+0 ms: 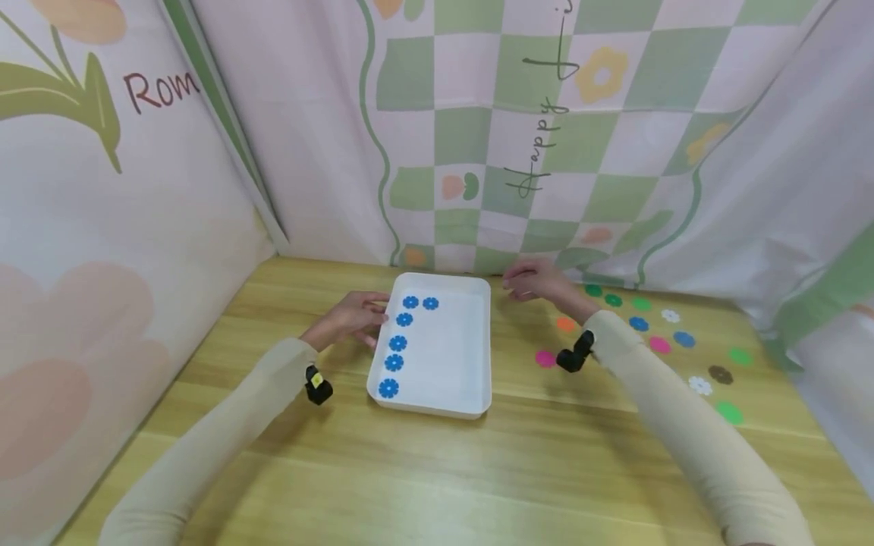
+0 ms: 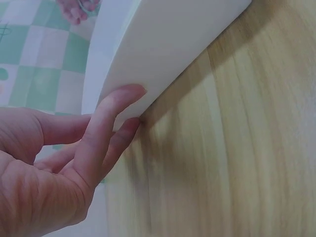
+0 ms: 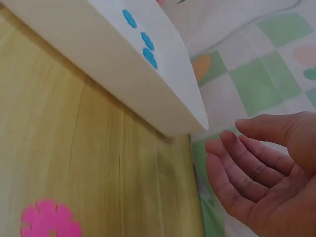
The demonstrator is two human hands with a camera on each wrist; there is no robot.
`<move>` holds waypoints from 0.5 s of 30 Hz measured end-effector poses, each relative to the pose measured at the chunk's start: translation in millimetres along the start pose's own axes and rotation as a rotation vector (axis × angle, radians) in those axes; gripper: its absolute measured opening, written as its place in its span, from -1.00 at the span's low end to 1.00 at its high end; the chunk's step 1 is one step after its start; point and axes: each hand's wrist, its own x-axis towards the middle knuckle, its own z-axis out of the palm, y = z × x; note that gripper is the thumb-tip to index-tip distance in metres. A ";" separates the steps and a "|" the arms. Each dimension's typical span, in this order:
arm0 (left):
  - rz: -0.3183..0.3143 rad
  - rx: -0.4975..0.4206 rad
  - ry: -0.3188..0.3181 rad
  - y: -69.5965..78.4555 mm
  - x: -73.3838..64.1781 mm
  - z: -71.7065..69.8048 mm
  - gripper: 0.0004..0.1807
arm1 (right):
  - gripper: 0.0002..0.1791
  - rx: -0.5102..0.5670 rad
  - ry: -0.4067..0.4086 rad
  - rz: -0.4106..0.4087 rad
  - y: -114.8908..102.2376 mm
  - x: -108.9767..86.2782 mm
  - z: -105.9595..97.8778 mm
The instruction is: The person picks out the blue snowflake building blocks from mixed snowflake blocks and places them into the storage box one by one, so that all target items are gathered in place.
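A white rectangular tray [image 1: 451, 356] lies on the table, with several blue flower-shaped discs [image 1: 397, 343] down its left side and along its far end. My left hand [image 1: 355, 315] is at the tray's left side; in the left wrist view, its fingertips [image 2: 131, 91] touch the outer wall. Beyond the far right corner of the tray, my right hand [image 1: 536, 279] hovers apart from it. In the right wrist view, that hand [image 3: 266, 173] is loosely bent and I see nothing in it.
Loose flower discs lie on the table [image 1: 437, 478] to the right: a pink one [image 1: 545, 359], an orange one [image 1: 565, 324], a brown one [image 1: 720, 374], and several green, white and blue ones. A patterned curtain [image 1: 464, 136] hangs behind the table.
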 end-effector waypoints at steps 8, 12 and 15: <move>-0.011 -0.016 0.012 1.5 0.5 -1.7 -0.37 | -0.51 -0.034 0.067 0.105 21.9 -25.1 -36.8; -0.015 -0.019 0.009 0.5 0.3 -0.7 -0.38 | -0.50 -0.027 0.115 0.093 42.5 -40.5 -58.9; -0.018 -0.022 0.005 -0.3 -0.1 1.1 -0.38 | -0.50 -0.048 0.157 0.083 54.9 -57.4 -76.5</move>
